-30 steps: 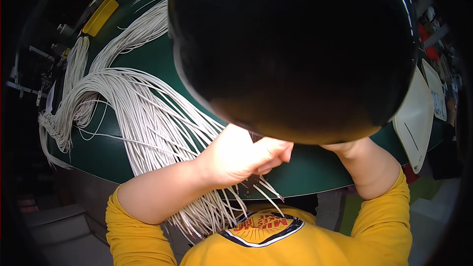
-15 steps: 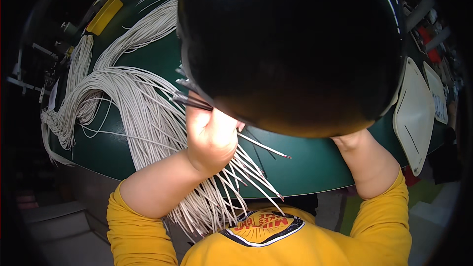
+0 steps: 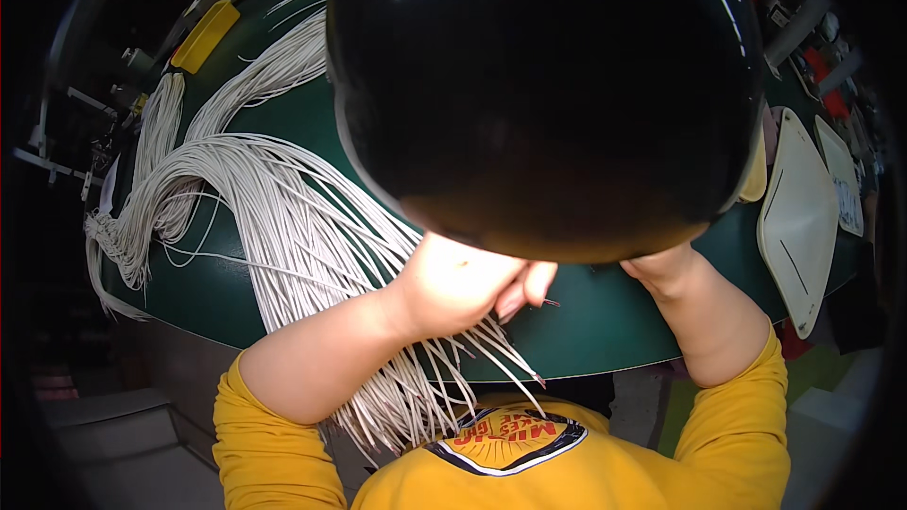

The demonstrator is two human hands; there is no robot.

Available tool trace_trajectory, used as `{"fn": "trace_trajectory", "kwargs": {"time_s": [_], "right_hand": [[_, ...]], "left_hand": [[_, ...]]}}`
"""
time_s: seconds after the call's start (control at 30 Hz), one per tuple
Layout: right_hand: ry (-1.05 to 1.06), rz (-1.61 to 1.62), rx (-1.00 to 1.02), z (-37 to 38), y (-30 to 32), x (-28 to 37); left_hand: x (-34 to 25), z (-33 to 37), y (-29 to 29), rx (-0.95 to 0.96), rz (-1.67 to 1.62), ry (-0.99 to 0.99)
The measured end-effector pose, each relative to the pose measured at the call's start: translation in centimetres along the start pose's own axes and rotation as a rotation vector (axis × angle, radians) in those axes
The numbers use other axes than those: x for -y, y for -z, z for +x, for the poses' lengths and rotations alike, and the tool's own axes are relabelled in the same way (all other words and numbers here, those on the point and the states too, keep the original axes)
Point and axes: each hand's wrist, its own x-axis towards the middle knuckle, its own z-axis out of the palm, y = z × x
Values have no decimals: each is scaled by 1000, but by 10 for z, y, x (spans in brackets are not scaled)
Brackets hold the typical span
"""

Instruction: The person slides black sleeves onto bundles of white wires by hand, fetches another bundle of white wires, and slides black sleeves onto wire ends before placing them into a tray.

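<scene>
While a black dome (image 3: 548, 104) hides much of the right hand (image 3: 663, 270), the left hand (image 3: 468, 285) curls over white wires (image 3: 288, 231).
Left grip looks bent inward, contents unclear; right grip I cannot tell. Wires overhang the green tabletop's (image 3: 609, 331) near edge.

Yellow top (image 3: 605, 486) w/ slvs (image 3: 732, 449) bunched in folds; chest print (image 3: 505, 439) has red letters (image 3: 541, 430), thin rays (image 3: 515, 454) & curved dk/white border (image 3: 463, 458).

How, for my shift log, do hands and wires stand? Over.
Left hand at wires, grip unclear. Right hand mostly hidden. Wires fanned out, ends past the table. Black dome blocks part of the view.
</scene>
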Motion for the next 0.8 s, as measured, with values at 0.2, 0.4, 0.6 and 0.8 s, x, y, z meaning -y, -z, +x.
{"fn": "trace_trajectory", "kwargs": {"time_s": [0.2, 0.4, 0.6, 0.8], "right_hand": [[9, 88, 301, 10, -4, -14], [-17, 256, 238, 2, 2, -14], [-86, 635, 304, 0, 8, -23], [-136, 207, 219, -2, 8, -8]], "left_hand": [[-3, -18, -3, -166, -124, 225], [-5, -22, 2, -178, -286, 297], [6, -22, 15, 4, -594, 274], [-2, -19, 1, 59, -655, 322]]}}
